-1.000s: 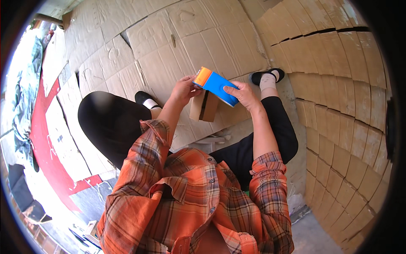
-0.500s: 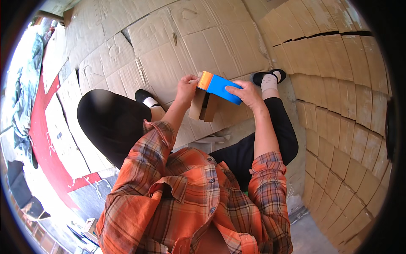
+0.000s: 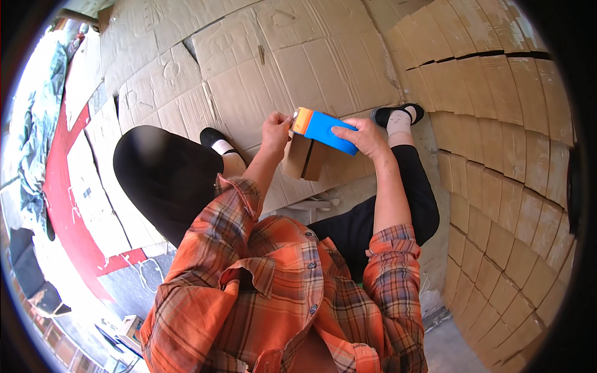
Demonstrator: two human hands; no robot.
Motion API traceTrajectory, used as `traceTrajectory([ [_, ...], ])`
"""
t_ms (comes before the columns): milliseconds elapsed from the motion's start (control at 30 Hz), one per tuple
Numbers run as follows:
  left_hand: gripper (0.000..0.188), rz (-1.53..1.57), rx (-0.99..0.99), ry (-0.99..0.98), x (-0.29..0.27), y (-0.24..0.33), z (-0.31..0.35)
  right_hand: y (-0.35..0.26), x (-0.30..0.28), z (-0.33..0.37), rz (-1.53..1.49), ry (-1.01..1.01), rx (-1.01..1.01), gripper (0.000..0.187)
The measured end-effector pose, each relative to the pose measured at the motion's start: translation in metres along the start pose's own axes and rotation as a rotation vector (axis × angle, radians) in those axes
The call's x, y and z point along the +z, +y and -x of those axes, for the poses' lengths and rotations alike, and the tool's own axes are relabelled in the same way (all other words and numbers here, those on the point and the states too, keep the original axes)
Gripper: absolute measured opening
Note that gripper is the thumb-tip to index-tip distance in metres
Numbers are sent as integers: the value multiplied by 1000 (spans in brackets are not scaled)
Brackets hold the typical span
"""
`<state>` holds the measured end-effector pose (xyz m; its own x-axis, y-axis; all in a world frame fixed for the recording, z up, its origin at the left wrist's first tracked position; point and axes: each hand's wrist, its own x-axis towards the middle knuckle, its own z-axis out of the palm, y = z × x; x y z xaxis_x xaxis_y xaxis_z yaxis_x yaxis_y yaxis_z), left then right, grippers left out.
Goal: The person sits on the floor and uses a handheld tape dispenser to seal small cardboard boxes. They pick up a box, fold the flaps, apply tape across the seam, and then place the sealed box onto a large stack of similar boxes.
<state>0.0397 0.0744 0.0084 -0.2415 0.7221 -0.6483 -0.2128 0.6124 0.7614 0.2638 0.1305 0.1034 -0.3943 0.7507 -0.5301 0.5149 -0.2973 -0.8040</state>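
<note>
Blue-and-orange dispenser (image 3: 325, 129), apparently for tape, had moved a little to your right and lay slightly flatter than in the frame one second earlier. Your right hand (image 3: 368, 138) had shifted right with it. Part of the offset was likely head motion, since the floor pattern had drifted too.

Right hand: you had the blue body in a firm grip near its end, thumb across the upper face. Left hand (image 3: 275, 128): your fingers were drawn in narrow at the orange end, thumb close to the index. Whether they pinched a strip of film or only met the orange edge, you could not tell from this view.

Just below the dispenser, partly hidden by it, stood the small cardboard box (image 3: 295, 157), between your knees. Main change: its dark slit (image 3: 308, 160) was clearly thinner than a second earlier, when a wide black band showed. Judgement: the flaps had come nearly together, so the box sat closer to closed with the dispenser over its far part.

Further out, your two black shoes, left (image 3: 214, 135) and right (image 3: 392, 117), rested well apart, much as before. Beyond them ran the flattened cardboard sheets (image 3: 298, 68) on the floor, and along the right side the stacked brown cartons (image 3: 504, 143), unchanged.
</note>
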Motion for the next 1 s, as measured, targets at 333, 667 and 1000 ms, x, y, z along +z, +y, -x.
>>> traceTrajectory([
  [333,15,6,-49,-3,11,-12,-2,6,-3,9,64,41,19,46],
  [667,16,71,-107,25,14,-28,-13,-1,1,8,113,55,64,47],
  [1000,15,218,-156,-49,16,-26,-1,-1,6,3,201,103,56,50],
])
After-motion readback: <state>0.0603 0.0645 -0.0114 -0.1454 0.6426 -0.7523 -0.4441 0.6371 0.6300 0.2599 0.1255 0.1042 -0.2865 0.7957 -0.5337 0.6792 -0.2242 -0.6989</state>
